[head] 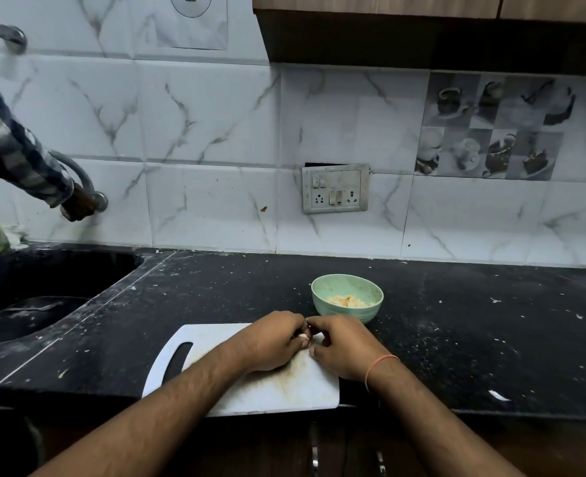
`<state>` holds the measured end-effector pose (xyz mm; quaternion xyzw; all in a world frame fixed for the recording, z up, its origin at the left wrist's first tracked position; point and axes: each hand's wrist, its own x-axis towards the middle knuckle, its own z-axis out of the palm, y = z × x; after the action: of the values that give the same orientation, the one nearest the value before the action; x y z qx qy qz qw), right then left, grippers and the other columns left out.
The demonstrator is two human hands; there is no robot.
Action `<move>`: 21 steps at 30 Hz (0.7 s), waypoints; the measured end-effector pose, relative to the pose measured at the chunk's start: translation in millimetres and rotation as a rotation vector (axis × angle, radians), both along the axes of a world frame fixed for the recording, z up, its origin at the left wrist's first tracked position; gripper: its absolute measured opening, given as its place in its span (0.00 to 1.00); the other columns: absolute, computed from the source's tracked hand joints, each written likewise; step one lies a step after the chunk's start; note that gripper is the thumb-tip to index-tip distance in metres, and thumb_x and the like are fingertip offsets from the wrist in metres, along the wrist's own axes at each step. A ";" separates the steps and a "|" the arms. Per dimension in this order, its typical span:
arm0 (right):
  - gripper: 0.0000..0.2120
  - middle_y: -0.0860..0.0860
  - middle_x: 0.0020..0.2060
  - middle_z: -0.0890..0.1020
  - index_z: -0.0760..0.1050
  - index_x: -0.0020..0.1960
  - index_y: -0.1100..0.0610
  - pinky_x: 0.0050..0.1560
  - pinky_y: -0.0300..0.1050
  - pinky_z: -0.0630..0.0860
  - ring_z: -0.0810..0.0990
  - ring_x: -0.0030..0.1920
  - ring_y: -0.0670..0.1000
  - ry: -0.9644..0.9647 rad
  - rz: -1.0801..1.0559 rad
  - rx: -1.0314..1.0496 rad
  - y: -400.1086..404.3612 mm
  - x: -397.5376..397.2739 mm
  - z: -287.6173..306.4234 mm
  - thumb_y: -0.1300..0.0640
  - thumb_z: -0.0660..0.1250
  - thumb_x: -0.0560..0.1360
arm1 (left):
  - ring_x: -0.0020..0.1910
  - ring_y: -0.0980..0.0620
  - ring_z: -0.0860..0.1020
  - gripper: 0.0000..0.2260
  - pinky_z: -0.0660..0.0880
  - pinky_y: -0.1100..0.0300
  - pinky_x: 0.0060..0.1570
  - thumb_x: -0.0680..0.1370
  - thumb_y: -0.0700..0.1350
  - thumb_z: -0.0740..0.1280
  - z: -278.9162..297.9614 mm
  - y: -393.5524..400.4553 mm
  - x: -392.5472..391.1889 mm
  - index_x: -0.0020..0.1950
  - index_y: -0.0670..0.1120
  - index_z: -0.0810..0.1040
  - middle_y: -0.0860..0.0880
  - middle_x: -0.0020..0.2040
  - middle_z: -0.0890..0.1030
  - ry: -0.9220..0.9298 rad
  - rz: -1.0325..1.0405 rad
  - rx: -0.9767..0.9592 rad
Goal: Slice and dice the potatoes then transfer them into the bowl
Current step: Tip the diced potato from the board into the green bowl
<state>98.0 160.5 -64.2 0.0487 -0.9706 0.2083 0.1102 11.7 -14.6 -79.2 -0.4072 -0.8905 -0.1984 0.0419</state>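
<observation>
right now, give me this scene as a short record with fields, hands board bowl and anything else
left hand: curled over the board, fingertips meeting the right hand's round a small pale piece
right hand: curled, orange thread on its wrist
cutting board: white, stained, on the black counter
bowl: green, beyond the board, diced potato inside
knife: none visible
other: second person's hand on the tap by the sink

Ahead of me a switch socket plate (335,188) sits on the marble wall tiles (209,125), with a cup-picture tile (491,127) to its right. At far left, someone's checked sleeve (13,142) reaches a wall tap (88,187) above the dark sink (44,287).
</observation>
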 end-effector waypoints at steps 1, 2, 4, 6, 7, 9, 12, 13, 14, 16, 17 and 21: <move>0.12 0.39 0.42 0.83 0.80 0.54 0.45 0.47 0.46 0.79 0.77 0.38 0.42 -0.005 -0.002 -0.008 -1.1 -0.8 -0.9 0.53 0.69 0.72 | 0.48 0.57 0.78 0.04 0.72 0.61 0.46 0.83 0.49 0.67 -1.0 -1.0 1.4 0.54 0.50 0.80 0.55 0.51 0.82 0.008 -0.002 0.016; 0.12 0.38 0.44 0.84 0.80 0.55 0.44 0.48 0.45 0.79 0.77 0.39 0.41 -0.012 -0.006 -0.015 -2.2 -1.4 -1.1 0.53 0.70 0.72 | 0.48 0.57 0.78 0.03 0.72 0.61 0.46 0.83 0.49 0.67 -2.0 -2.7 2.0 0.53 0.51 0.80 0.56 0.50 0.82 -0.010 0.001 0.056; 0.15 0.38 0.48 0.85 0.81 0.58 0.43 0.51 0.43 0.78 0.80 0.44 0.41 -0.023 -0.016 -0.023 -5.0 -2.5 0.0 0.50 0.72 0.71 | 0.47 0.60 0.81 0.03 0.75 0.63 0.48 0.83 0.47 0.67 -4.6 -6.7 -0.1 0.52 0.53 0.81 0.56 0.48 0.84 -0.116 0.026 0.191; 0.19 0.38 0.51 0.85 0.81 0.62 0.42 0.54 0.42 0.77 0.81 0.48 0.43 -0.029 -0.027 -0.017 -9.0 -3.5 2.2 0.47 0.74 0.71 | 0.43 0.59 0.82 0.06 0.77 0.61 0.48 0.84 0.45 0.68 -7.5 -11.0 -5.5 0.50 0.53 0.82 0.54 0.45 0.86 -0.283 0.068 0.359; 0.21 0.38 0.51 0.85 0.81 0.64 0.42 0.55 0.42 0.77 0.82 0.48 0.43 -0.027 -0.032 -0.011 -11.2 -4.7 2.3 0.45 0.74 0.72 | 0.40 0.57 0.82 0.07 0.77 0.60 0.48 0.84 0.45 0.68 -8.7 -13.0 -7.1 0.49 0.50 0.83 0.52 0.43 0.86 -0.386 0.081 0.449; 0.22 0.39 0.51 0.85 0.81 0.65 0.44 0.57 0.42 0.77 0.82 0.49 0.43 -0.015 -0.042 -0.002 -15.4 -6.7 3.3 0.44 0.76 0.72 | 0.37 0.55 0.79 0.08 0.77 0.61 0.44 0.85 0.43 0.68 -9.8 -15.4 -7.7 0.49 0.46 0.85 0.49 0.39 0.83 -0.612 0.101 0.637; 0.22 0.40 0.51 0.86 0.82 0.64 0.46 0.59 0.42 0.75 0.82 0.55 0.44 0.001 -0.034 0.010 -22.3 -9.0 4.4 0.43 0.76 0.72 | 0.36 0.57 0.78 0.07 0.80 0.66 0.42 0.85 0.41 0.68 -6.3 -19.4 -4.3 0.51 0.41 0.84 0.49 0.38 0.80 -0.917 0.123 0.885; 0.22 0.40 0.51 0.86 0.82 0.64 0.46 0.59 0.42 0.75 0.82 0.55 0.44 0.005 -0.031 0.012 -24.6 -9.5 4.8 0.43 0.75 0.72 | 0.37 0.57 0.79 0.07 0.81 0.67 0.43 0.85 0.40 0.68 -5.5 -20.3 -4.1 0.51 0.40 0.84 0.49 0.39 0.80 -0.984 0.127 0.942; 0.21 0.40 0.51 0.86 0.82 0.64 0.46 0.58 0.42 0.75 0.82 0.55 0.44 0.012 -0.031 0.009 -26.7 -9.8 5.5 0.42 0.75 0.72 | 0.38 0.57 0.79 0.07 0.81 0.67 0.45 0.85 0.40 0.68 -4.6 -21.0 -4.3 0.50 0.40 0.84 0.49 0.39 0.80 -1.036 0.130 0.993; 0.21 0.39 0.48 0.86 0.82 0.64 0.45 0.59 0.42 0.76 0.82 0.52 0.42 0.044 -0.044 -0.027 -27.9 -11.6 7.3 0.44 0.75 0.72 | 0.39 0.57 0.80 0.07 0.83 0.67 0.46 0.84 0.39 0.69 -1.9 -20.5 -4.5 0.49 0.39 0.84 0.48 0.39 0.81 -1.109 0.145 1.092; 0.20 0.38 0.46 0.86 0.83 0.63 0.46 0.59 0.43 0.77 0.83 0.51 0.41 0.066 -0.057 -0.068 -26.7 -12.8 9.0 0.45 0.75 0.72 | 0.40 0.56 0.80 0.06 0.83 0.66 0.47 0.84 0.39 0.70 0.1 -18.6 -4.9 0.49 0.39 0.84 0.47 0.40 0.81 -1.132 0.155 1.130; 0.20 0.41 0.42 0.87 0.84 0.62 0.51 0.59 0.40 0.78 0.83 0.49 0.39 0.141 -0.122 -0.285 -11.5 -14.5 24.5 0.48 0.79 0.72 | 0.39 0.53 0.81 0.06 0.83 0.66 0.46 0.84 0.38 0.68 20.2 -0.3 -7.0 0.50 0.38 0.83 0.45 0.40 0.80 -1.127 0.125 1.137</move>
<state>83.5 149.1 -39.6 -0.0118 -0.9223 0.3327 0.1961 4.7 -14.9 -59.0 -0.1115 -0.5615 -0.7946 -0.2021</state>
